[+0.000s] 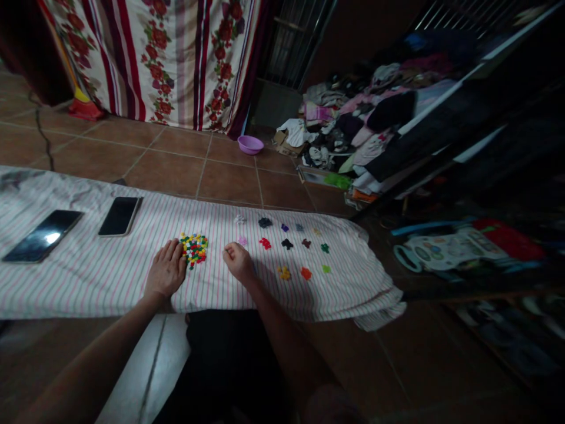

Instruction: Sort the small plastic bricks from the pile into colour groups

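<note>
Reaching over the cloth's [110,277] near edge, hands [166,268] flank what seem beads [195,249].

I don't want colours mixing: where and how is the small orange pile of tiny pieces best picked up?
Probably pinch the small orange pile at its middle, from above, coming from the near side: it sits low between a yellow-orange pile on its left and a lime-green pile on its right, while striped white cloth lies nearer you.

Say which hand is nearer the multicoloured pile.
Left. The left hand is at the left edge of the multicoloured pile; the right hand is farther off, to its right.
</note>
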### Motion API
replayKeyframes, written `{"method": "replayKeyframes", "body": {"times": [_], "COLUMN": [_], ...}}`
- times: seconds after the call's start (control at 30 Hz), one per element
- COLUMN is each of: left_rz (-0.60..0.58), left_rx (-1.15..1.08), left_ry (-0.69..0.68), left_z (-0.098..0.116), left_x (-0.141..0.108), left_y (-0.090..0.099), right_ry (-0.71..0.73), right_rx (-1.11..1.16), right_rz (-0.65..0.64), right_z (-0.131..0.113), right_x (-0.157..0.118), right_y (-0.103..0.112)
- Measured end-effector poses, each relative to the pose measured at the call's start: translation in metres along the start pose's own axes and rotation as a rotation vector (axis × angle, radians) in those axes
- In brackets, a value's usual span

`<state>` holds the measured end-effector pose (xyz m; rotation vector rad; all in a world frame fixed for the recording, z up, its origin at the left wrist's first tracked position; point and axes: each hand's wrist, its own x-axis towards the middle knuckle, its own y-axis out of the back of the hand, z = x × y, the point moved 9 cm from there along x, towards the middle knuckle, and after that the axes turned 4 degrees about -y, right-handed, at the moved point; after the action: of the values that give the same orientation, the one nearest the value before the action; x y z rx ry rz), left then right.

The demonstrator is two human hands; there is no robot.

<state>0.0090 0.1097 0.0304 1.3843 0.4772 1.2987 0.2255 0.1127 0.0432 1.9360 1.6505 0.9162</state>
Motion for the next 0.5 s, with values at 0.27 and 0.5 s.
{"method": "replayKeyframes", "body": {"times": [0.27, 0.5], "left_rz": [0.040, 0.046], "left_rx": [-0.007, -0.049], "left_ry": [-0.023, -0.059], "left_z": [0.001, 0.001], "left_x": [0.000, 0.000], "left_y": [0.003, 0.001], "right_ry": [-0.012, -0.078], "right_rx": [-0.050, -0.151], "right_rz": [0.084, 0.154], "right_z": [0.036, 0.080], "right_x": [-0.010, -0.027], "right_y": [0.055, 0.103]}}
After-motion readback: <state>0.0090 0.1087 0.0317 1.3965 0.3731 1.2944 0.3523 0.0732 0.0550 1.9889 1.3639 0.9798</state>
